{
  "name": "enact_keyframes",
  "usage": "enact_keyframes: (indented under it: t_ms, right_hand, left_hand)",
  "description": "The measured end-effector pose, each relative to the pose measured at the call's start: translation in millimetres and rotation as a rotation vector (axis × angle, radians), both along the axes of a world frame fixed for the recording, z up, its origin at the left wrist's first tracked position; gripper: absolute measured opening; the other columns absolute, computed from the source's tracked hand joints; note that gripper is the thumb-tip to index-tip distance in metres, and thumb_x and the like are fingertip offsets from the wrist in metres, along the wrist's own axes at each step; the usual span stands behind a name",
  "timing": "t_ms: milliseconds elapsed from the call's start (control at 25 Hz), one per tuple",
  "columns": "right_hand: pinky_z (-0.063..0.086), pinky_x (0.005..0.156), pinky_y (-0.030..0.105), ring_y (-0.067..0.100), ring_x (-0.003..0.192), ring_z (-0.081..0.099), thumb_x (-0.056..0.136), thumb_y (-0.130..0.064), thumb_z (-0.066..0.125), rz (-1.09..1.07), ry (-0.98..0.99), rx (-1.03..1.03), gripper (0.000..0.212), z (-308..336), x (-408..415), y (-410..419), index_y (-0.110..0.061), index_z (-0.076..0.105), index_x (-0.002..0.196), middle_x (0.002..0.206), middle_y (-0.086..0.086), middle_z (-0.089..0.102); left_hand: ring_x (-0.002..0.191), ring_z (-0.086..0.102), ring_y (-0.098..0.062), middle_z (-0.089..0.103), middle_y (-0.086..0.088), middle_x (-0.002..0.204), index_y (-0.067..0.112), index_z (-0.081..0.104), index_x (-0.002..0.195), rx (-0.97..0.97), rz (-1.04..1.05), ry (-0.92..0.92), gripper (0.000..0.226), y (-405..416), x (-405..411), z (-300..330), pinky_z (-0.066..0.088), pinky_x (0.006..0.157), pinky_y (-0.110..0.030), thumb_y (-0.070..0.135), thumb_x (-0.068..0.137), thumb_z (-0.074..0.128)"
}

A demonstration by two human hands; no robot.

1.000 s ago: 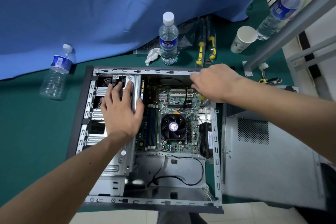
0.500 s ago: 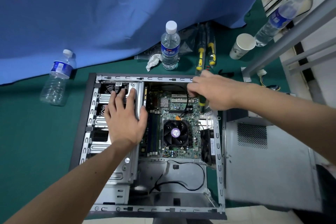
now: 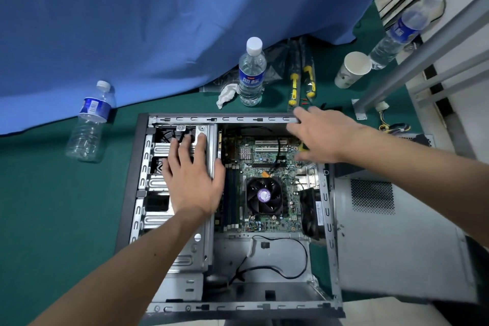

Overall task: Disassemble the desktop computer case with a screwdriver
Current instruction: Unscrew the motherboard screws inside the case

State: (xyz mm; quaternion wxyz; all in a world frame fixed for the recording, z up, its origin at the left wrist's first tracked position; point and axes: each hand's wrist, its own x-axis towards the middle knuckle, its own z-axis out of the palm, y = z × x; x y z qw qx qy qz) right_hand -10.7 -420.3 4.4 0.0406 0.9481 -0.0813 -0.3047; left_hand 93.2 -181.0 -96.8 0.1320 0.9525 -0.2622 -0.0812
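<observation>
The open desktop case [image 3: 185,119] lies flat on a green mat, motherboard [image 3: 264,161] and CPU fan [image 3: 263,194] exposed. My left hand [image 3: 190,174] rests flat on the silver drive cage [image 3: 156,151] at the case's left, fingers straight and pointing away from me. My right hand [image 3: 322,135] hovers over the case's far right corner, one finger reaching the top rail. A yellow bit of the screwdriver [image 3: 303,147] peeks out beneath it; the rest of the tool is hidden under the hand.
The removed grey side panel [image 3: 397,241] lies right of the case. Behind the case stand a water bottle [image 3: 251,71], a crumpled tissue [image 3: 226,94], two spare yellow screwdrivers [image 3: 293,85] and a paper cup [image 3: 353,69]. Another bottle [image 3: 90,124] stands at the left. A metal frame [image 3: 391,74] rises at the right.
My right hand has slid a little away from me toward the top rail, its fingers stretched further out. My left hand stays on the drive cage. The camera has tilted slightly.
</observation>
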Motion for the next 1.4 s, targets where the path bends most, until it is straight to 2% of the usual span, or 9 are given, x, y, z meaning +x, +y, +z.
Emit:
enact_keyframes:
  t_ms: [120, 280, 480, 640, 800, 1000, 1160, 1280, 1400]
  right_hand:
    - [0.046, 0.057, 0.036, 0.025, 0.076, 0.053, 0.104, -0.045, 0.032, -0.014, -0.044, -0.139, 0.041, -2.8, 0.8, 9.7, -0.011, 0.05, 0.118, 0.105, 0.01, 0.053]
    - [0.044, 0.082, 0.037, 0.021, 0.099, 0.037, 0.087, -0.013, 0.054, 0.076, -0.036, 0.144, 0.029, 2.2, 2.1, 5.9, -0.023, 0.052, 0.114, 0.111, 0.003, 0.042]
    - [0.042, 0.057, 0.035, 0.024, 0.081, 0.049, 0.103, -0.048, 0.031, -0.028, -0.034, -0.089, 0.045, -1.8, 1.7, 7.0, -0.01, 0.049, 0.12, 0.111, 0.012, 0.051]
    - [0.043, 0.079, 0.036, 0.018, 0.094, 0.033, 0.086, -0.012, 0.057, 0.012, -0.045, 0.158, 0.03, -1.1, 2.3, -3.0, -0.017, 0.049, 0.114, 0.113, 0.005, 0.04]
    - [0.048, 0.066, 0.038, 0.029, 0.094, 0.054, 0.099, -0.048, 0.043, -0.034, -0.085, -0.039, 0.043, -5.5, -0.5, 0.8, -0.012, 0.046, 0.121, 0.118, 0.013, 0.045]
    - [0.046, 0.083, 0.039, 0.022, 0.102, 0.041, 0.089, -0.018, 0.058, -0.057, -0.085, 0.183, 0.026, -0.1, 0.3, -9.6, -0.019, 0.05, 0.114, 0.116, 0.005, 0.042]
    - [0.047, 0.07, 0.039, 0.03, 0.099, 0.052, 0.099, -0.047, 0.045, -0.053, -0.055, -0.017, 0.042, -3.1, -0.8, -7.0, -0.012, 0.046, 0.123, 0.123, 0.014, 0.043]
    - [0.047, 0.071, 0.039, 0.023, 0.087, 0.042, 0.1, -0.025, 0.046, -0.041, -0.088, 0.089, 0.021, -4.8, 2.4, -7.5, -0.013, 0.05, 0.116, 0.114, 0.01, 0.044]
    - [0.046, 0.081, 0.038, 0.021, 0.101, 0.037, 0.084, -0.018, 0.062, 0.01, -0.042, 0.145, 0.034, -1.3, 3.2, -6.2, -0.02, 0.048, 0.115, 0.117, 0.005, 0.042]
  left_hand:
    - [0.15, 0.004, -0.023, 0.025, -0.004, 0.159, 0.028, 0.029, 0.152, 0.008, -0.002, 0.003, 0.067, 0.6, -0.5, 1.4, 0.015, 0.118, -0.053, 0.055, 0.092, 0.026]
    - [0.15, 0.005, -0.023, 0.026, -0.005, 0.159, 0.028, 0.029, 0.152, 0.006, -0.001, -0.002, 0.067, 0.8, 0.3, 0.3, 0.016, 0.118, -0.053, 0.055, 0.091, 0.026]
    - [0.15, 0.006, -0.023, 0.026, -0.005, 0.159, 0.029, 0.03, 0.152, 0.003, 0.001, -0.013, 0.065, 0.3, 0.5, -1.8, 0.017, 0.118, -0.053, 0.055, 0.092, 0.028]
    - [0.15, 0.007, -0.023, 0.028, -0.005, 0.158, 0.029, 0.031, 0.15, -0.004, 0.004, -0.02, 0.063, 0.9, 1.8, -4.8, 0.018, 0.117, -0.054, 0.055, 0.092, 0.03]
    - [0.15, 0.006, -0.023, 0.027, -0.004, 0.158, 0.03, 0.03, 0.151, -0.001, 0.003, -0.013, 0.063, 1.2, 1.1, -4.0, 0.017, 0.118, -0.054, 0.054, 0.092, 0.031]
    - [0.15, 0.006, -0.023, 0.026, -0.004, 0.159, 0.029, 0.03, 0.151, -0.009, 0.007, -0.004, 0.064, 0.7, 0.5, -2.2, 0.016, 0.118, -0.053, 0.053, 0.092, 0.031]
    - [0.15, 0.007, -0.024, 0.027, -0.004, 0.158, 0.028, 0.032, 0.15, -0.017, 0.006, -0.007, 0.064, 0.8, 0.1, -2.0, 0.017, 0.117, -0.053, 0.054, 0.091, 0.03]
    - [0.15, 0.007, -0.023, 0.027, -0.004, 0.158, 0.029, 0.031, 0.151, -0.01, 0.004, -0.01, 0.065, 1.0, 0.6, -3.4, 0.017, 0.117, -0.054, 0.054, 0.091, 0.03]
    - [0.15, 0.007, -0.023, 0.027, -0.004, 0.158, 0.029, 0.03, 0.151, -0.012, 0.004, -0.015, 0.064, 1.0, 1.0, -5.3, 0.017, 0.117, -0.054, 0.054, 0.092, 0.031]
